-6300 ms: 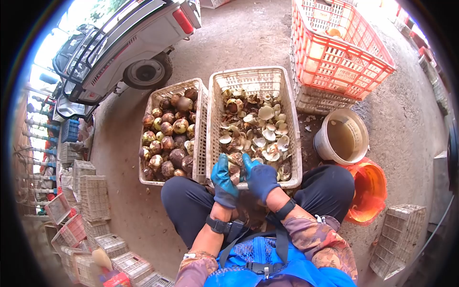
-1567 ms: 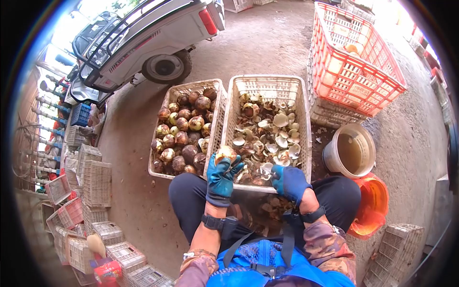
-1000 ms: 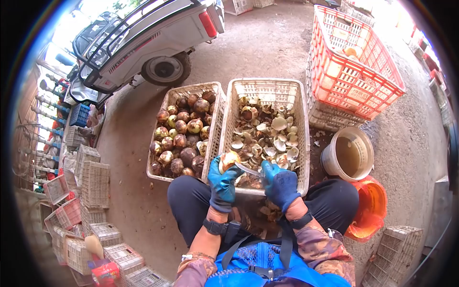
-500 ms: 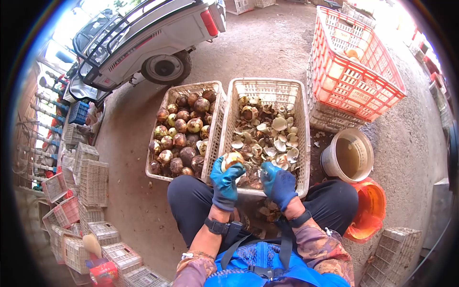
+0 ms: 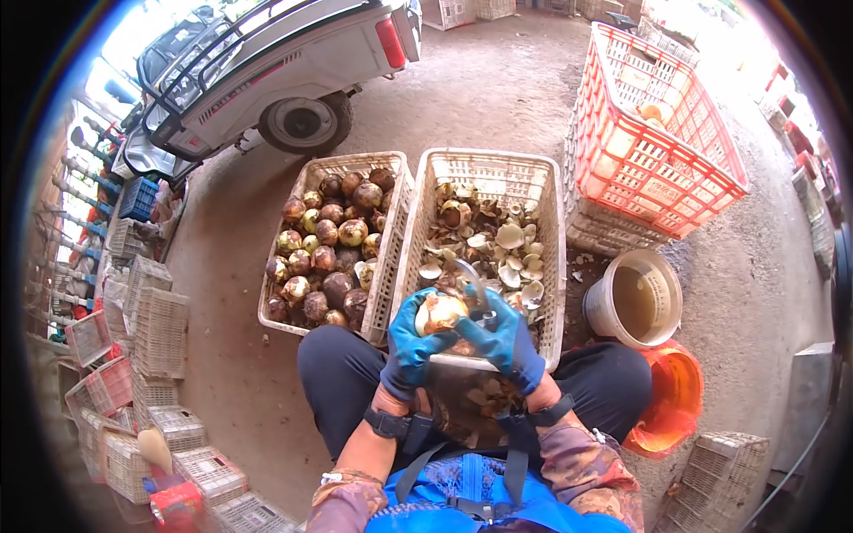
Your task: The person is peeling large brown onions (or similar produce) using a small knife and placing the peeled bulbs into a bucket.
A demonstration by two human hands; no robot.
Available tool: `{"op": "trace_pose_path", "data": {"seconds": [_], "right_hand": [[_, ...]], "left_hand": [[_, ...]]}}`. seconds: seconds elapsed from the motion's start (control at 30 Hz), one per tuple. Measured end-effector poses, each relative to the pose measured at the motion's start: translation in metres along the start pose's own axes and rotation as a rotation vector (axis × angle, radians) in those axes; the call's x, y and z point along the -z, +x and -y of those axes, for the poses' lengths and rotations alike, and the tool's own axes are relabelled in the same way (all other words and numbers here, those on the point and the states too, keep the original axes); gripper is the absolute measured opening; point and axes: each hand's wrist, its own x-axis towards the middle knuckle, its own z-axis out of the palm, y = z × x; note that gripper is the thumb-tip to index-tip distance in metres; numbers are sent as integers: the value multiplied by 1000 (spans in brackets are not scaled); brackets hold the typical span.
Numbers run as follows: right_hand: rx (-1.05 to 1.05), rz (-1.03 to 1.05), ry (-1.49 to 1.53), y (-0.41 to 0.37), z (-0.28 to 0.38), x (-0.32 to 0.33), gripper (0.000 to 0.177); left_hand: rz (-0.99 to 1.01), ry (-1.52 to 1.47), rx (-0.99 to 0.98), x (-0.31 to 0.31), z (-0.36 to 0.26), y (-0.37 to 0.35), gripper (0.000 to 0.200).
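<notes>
My left hand, in a blue-green glove, is closed round a round, partly peeled bulb with pale yellow and brown patches. Close beside it is my right hand, also gloved, its fingers wrapped round a curved knife. The grey blade rises above the bulb; the handle is hidden in the glove. Both hands are over the near end of a pale plastic crate holding cut peelings. To its left stands another crate of unpeeled brown bulbs.
A cream bucket with murky liquid and an orange tub stand right of my knee. Behind them is a red crate on a pale one. A cargo tricycle is parked far left, and crates line the left side.
My right hand has come left against the bulb, and the curved blade now shows above it. The bulb in my left hand has turned, and the view has shifted slightly.
</notes>
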Motion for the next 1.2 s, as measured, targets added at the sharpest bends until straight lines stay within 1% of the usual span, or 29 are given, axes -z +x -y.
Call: {"op": "trace_pose_path", "data": {"seconds": [0.03, 0.07, 0.1, 0.13, 0.17, 0.23, 0.27, 0.3, 0.33, 0.37, 0.43, 0.5, 0.57, 0.63, 0.67, 0.77, 0.8, 0.9, 0.93, 1.0, 1.03, 1.07, 1.1, 1.17, 1.2], "right_hand": [[28, 14, -20, 1, -14, 0, 39], [58, 26, -38, 4, -27, 0, 37], [89, 37, -54, 5, -29, 0, 35], [19, 44, -189, 4, -25, 5, 28], [-5, 10, -28, 7, -29, 7, 25], [-45, -64, 296, 15, -38, 9, 21], [-72, -102, 400, 15, -41, 9, 20], [-75, -172, 286, 17, -45, 11, 21], [-81, -238, 171, 19, -55, 14, 22], [-87, -303, 55, 21, -62, 17, 23], [-67, -339, -38, 20, -48, 19, 31], [-21, -401, -122, 12, -26, 15, 36], [2, -223, 71, 10, -25, 8, 41], [-126, 10, 279, 8, -28, 3, 40], [10, 13, 261, 4, -29, 0, 36], [-36, 184, 292, 11, -44, 9, 35], [-14, 184, 238, 9, -40, 10, 36], [58, 215, 125, 7, -44, 9, 35], [34, 219, 48, 7, -46, 9, 34], [-12, 226, -105, 8, -47, 7, 34], [17, 216, -132, 8, -45, 6, 29], [46, 206, -158, 7, -42, 6, 24], [74, 196, -182, 6, -39, 5, 20], [97, 134, -366, 6, -40, 4, 19], [108, 101, -459, 6, -41, 5, 18]], "left_hand": [[32, 36, 18, -2, -2, -1, 66], [9, 50, 77, -5, -4, -2, 71], [24, 38, 80, -4, -4, -1, 70], [39, 26, 83, -3, -5, -1, 69], [55, 15, 86, -3, -5, -2, 68], [89, -160, 141, -8, -5, -2, 71], [107, -246, 168, -10, -6, -2, 73], [123, -331, 195, -10, -6, -3, 74], [195, -393, 172, -5, 2, -2, 69], [185, -449, 173, -3, 5, -1, 67], [165, -560, 178, -3, 6, -1, 62], [139, -575, 169, -2, 5, 1, 68], [135, -580, 145, 0, 5, 2, 72], [209, -314, 106, 9, 10, 6, 77], [247, -181, 89, 12, 13, 8, 79], [200, -238, 107, -4, -7, 3, 83], [158, -221, 120, -6, -5, 5, 82], [38, 23, 120, 3, 8, 7, 73], [-2, 60, 162, 3, 7, 5, 60], [3, 78, 183, 0, 4, 1, 53], [7, 88, 192, 0, 3, 0, 49], [7, 211, 80, 6, 15, 2, 46], [13, 300, 41, 4, 14, 3, 47], [27, 476, -38, 0, 10, 3, 51], [19, 483, -4, -2, 8, 3, 54]]}}
